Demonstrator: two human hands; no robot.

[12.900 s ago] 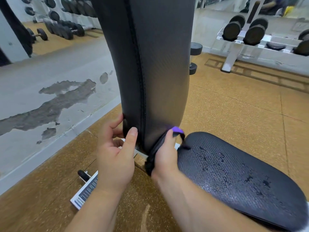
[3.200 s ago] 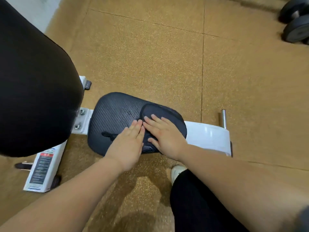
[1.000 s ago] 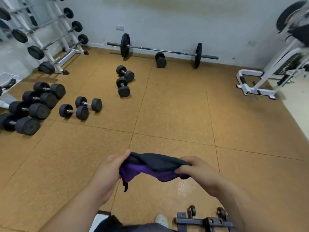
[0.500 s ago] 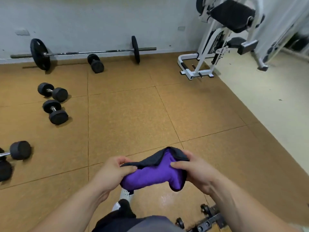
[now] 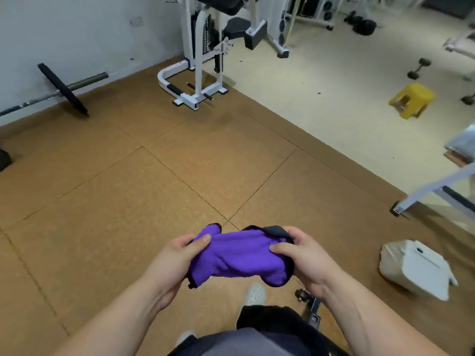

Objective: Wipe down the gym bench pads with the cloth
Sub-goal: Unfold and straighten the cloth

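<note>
Cloth: we held the cloth (image 5: 239, 258) in the air over the floor (image 5: 159, 196), at 6 o'clock in the view, with its purple face up and the dark face showing only at the top right hem.
Hands: our left hand (image 5: 169, 263) pinched the left end between thumb and fingers. Our right hand (image 5: 305, 263) gripped the right end, with its fingers curled round the bunched edge.
Change: a few seconds earlier both palms lay flat on the cloth on the seat pad. Since then we had turned away from the bench and flipped the cloth from its dark face to the purple one.
Meaning: we judged this a refold to a fresh face between pads. No pad was in view, so we could not tell how much wiping remained.
Edges: a bench frame piece (image 5: 309, 305) sat just below our right hand at 5 o'clock. A white bundle (image 5: 416, 271) lay at 4 o'clock and a white frame leg (image 5: 437, 191) at 3 o'clock.
Farther off: a white machine (image 5: 198, 60) stood at 12 o'clock, a barbell (image 5: 64, 88) lay at 10 o'clock, and a yellow stool (image 5: 412, 98) stood at 2 o'clock.
Open room: the widest stretch of brown floor lay from 9 to 1 o'clock. We judged turning left safer than turning right.
</note>
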